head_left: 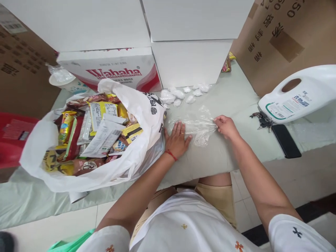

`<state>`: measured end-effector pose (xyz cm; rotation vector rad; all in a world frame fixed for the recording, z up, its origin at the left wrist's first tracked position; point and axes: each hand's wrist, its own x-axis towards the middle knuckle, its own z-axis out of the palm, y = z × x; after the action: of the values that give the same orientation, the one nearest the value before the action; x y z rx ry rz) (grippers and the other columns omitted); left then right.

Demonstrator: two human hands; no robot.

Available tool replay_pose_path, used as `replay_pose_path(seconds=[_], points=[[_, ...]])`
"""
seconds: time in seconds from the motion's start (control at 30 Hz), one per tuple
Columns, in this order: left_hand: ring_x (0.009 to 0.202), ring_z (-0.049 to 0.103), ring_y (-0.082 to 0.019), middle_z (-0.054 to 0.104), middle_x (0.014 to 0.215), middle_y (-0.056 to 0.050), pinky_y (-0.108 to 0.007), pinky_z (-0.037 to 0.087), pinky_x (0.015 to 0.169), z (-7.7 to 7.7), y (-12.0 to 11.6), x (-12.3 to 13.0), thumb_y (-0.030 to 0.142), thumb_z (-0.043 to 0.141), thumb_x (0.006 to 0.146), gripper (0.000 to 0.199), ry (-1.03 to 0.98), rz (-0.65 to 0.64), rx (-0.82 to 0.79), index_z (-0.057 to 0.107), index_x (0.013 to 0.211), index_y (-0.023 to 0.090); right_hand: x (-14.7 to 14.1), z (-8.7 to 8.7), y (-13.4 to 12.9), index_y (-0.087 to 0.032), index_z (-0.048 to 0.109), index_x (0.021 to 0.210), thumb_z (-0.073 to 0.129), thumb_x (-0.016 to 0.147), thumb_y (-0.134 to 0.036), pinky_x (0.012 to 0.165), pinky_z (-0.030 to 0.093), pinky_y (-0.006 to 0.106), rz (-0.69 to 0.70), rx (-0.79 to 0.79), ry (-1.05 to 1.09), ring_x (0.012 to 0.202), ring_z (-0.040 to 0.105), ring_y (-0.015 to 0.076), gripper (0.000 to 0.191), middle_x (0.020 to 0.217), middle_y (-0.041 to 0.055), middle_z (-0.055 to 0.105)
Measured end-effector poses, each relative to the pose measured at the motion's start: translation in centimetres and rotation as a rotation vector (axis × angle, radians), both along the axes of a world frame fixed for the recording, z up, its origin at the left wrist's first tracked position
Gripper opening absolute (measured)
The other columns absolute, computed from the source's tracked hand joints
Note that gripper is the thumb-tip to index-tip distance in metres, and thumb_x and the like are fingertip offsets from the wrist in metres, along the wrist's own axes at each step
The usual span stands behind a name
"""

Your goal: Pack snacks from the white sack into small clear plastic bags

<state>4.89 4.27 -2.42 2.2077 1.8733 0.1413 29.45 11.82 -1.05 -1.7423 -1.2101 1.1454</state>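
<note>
A clear, crinkled plastic bag [196,124] lies stretched out on the cloth-covered table. Flat on its left end rests my left hand [177,140], fingers spread, with a red string around the wrist. At the bag's right end my right hand [226,126] pinches the gathered plastic between thumb and fingers. Several small folded white plastic bundles [178,93] sit just beyond the bag. Left of my left hand stands an open white carrier bag [147,140] full of packaged snacks [103,134].
White boxes [191,59] and a Wahaha carton [115,71] line the back. To the right are a white detergent jug [296,92], keys [263,120] and a black phone [286,141]. A red container [10,148] is far left; the table's front edge is near me.
</note>
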Motion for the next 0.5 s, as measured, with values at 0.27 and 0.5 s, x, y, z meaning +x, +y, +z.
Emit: replay_pose_path(seconds=[0.27,0.5], points=[[0.161,0.006,-0.037,0.005,0.174,-0.014,-0.067,-0.004,0.125,0.2,0.3,-0.7,0.074,0.038,0.094,0.094,0.027,-0.075,-0.064,0.02,0.165,0.014,2.8,2.8,0.2,-0.017,0.06,0.101,0.067,0.084,-0.069,0.036,0.015,0.021,-0.152,-0.083,0.235,0.041,0.033,0.0057,0.055,0.08,0.0078,0.072],[0.161,0.002,-0.035,0.0,0.174,-0.013,-0.065,-0.007,0.126,0.1,0.3,-1.1,0.08,0.04,0.089,0.105,0.021,-0.094,-0.099,0.016,0.165,0.013,0.4,2.3,-5.3,-0.018,0.059,0.115,0.095,0.056,-0.048,0.04,0.018,0.019,-0.009,-0.226,0.192,0.042,0.03,0.0036,0.075,0.071,-0.0003,0.068]])
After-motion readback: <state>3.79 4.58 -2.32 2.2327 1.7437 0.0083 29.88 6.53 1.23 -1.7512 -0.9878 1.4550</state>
